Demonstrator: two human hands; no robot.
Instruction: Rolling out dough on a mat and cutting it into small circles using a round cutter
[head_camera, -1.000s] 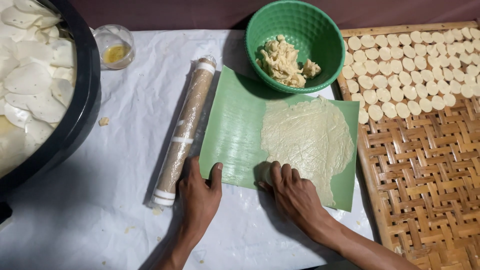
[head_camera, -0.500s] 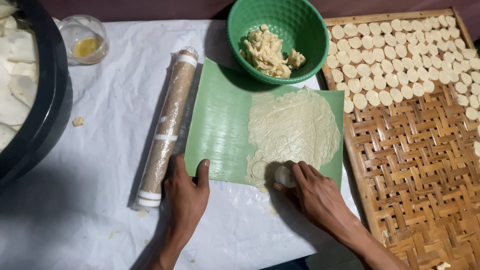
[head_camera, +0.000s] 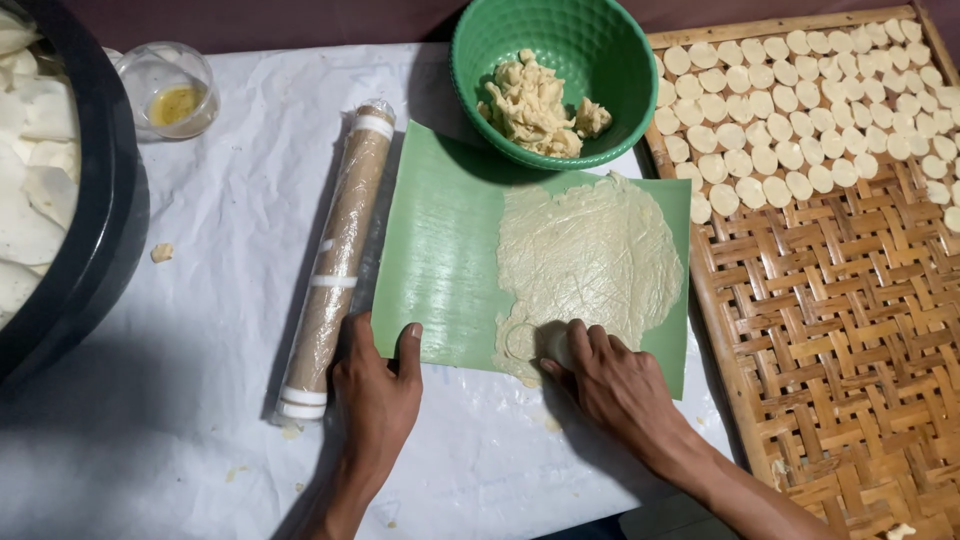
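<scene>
View: single head-worn camera, no second view to overlap.
Facing: steeply down onto the table, almost overhead.
Nearness: close, within arm's reach; both forearms entering from the bottom edge.
Centre: right hand pressing on the dough sheet, left hand just beside it.

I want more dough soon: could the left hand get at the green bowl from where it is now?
Probably yes. The left hand rests on the near edge of the green sheet, and only that flat sheet lies between it and the green bowl. The rolling pin lies off to the side.
</scene>
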